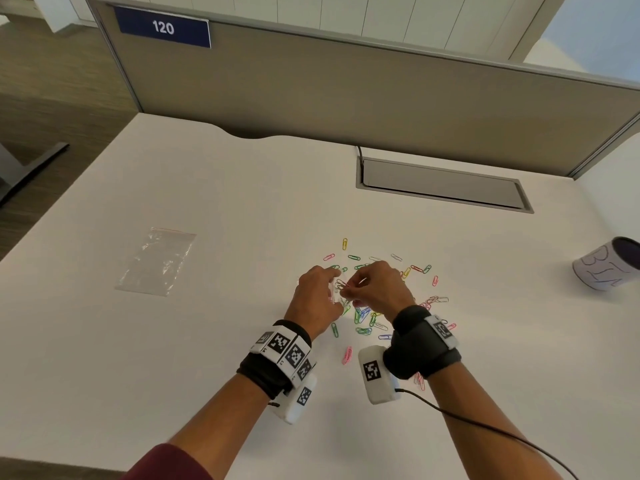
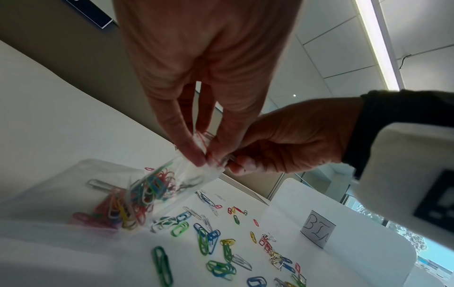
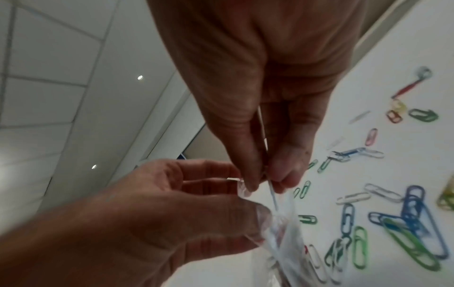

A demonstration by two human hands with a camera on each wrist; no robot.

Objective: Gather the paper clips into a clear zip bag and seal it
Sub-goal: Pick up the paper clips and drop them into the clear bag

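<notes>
A clear zip bag (image 2: 157,192) with a red seal line hangs over the white table (image 1: 242,202), part full of coloured paper clips. My left hand (image 1: 337,289) pinches the bag's mouth between thumb and fingers (image 2: 194,153). My right hand (image 1: 351,289) is right against that mouth, pinching a pale paper clip (image 3: 273,197) that points down into the bag (image 3: 282,233). Many loose paper clips (image 1: 363,317) of several colours lie scattered on the table under and to the right of both hands (image 2: 209,238) (image 3: 405,223).
A second clear zip bag (image 1: 156,261) lies flat on the table to the left. A white paper cup marked BIN (image 1: 606,268) stands at the far right. A grey cable tray (image 1: 443,183) is set in the table behind, below a partition wall (image 1: 346,91).
</notes>
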